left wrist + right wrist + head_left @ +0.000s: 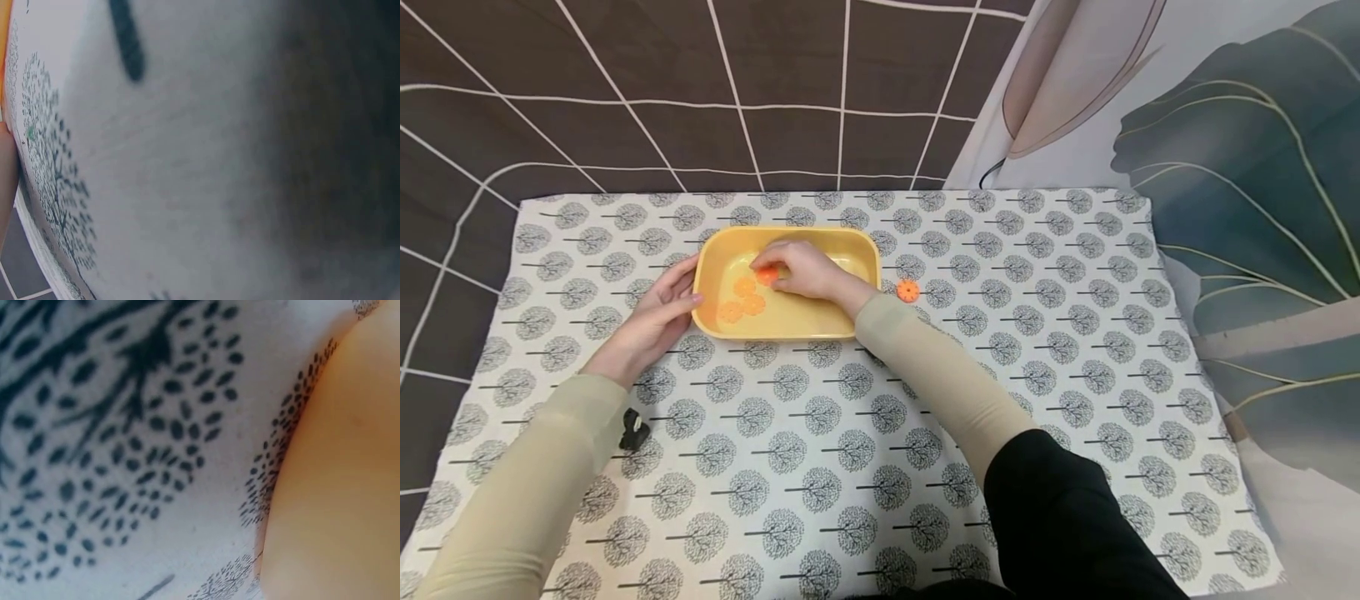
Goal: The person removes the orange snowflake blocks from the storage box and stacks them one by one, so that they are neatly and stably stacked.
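Near the back of a white cloth with black trees on it sits a yellow tray with round corners. The left hand is at the tray's left end. Its thumb is on the rim and its fingers are on the outside, with the tray wall gripped between them. The right hand is inside the tray. Its thumb and fingers are pinched on a bright orange piece, and they hide part of it. Beside that hand, some pale orange pieces lie close together on the tray floor, toward the left. One more piece, an orange disc with small dark marks, lies flat on the cloth, just to the right of the tray. A small black thing is next to the left sleeve; what it is cannot be told. The left wrist view is mostly blurry cloth. The right wrist view shows the tray's smooth yellow side, close up, with printed trees next to it
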The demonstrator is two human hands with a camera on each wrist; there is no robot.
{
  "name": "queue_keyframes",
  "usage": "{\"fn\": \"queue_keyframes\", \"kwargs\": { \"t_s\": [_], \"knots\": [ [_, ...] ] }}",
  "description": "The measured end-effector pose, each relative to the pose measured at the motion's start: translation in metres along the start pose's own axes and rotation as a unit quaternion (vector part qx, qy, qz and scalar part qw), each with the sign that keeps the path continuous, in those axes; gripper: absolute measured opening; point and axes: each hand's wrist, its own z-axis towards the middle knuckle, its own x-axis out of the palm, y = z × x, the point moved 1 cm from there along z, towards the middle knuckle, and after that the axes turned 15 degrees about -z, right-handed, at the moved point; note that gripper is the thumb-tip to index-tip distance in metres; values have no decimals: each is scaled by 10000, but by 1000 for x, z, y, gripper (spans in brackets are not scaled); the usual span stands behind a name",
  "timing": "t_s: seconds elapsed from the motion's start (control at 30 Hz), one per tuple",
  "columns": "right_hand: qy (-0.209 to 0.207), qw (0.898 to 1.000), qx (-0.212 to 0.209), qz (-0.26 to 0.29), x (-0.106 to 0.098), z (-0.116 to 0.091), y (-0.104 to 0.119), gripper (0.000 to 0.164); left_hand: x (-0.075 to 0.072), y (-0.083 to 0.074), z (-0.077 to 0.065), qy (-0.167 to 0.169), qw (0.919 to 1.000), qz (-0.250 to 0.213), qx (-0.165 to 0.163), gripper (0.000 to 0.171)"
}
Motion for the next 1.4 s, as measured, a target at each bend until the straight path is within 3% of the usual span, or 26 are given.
{"fn": "queue_keyframes", "kwargs": {
  "t_s": [1.4],
  "knots": [
    [-136,9961,-75,-864,2,-4,6,31,0,0,0,-5,10000,21,22,74]
  ]
}}
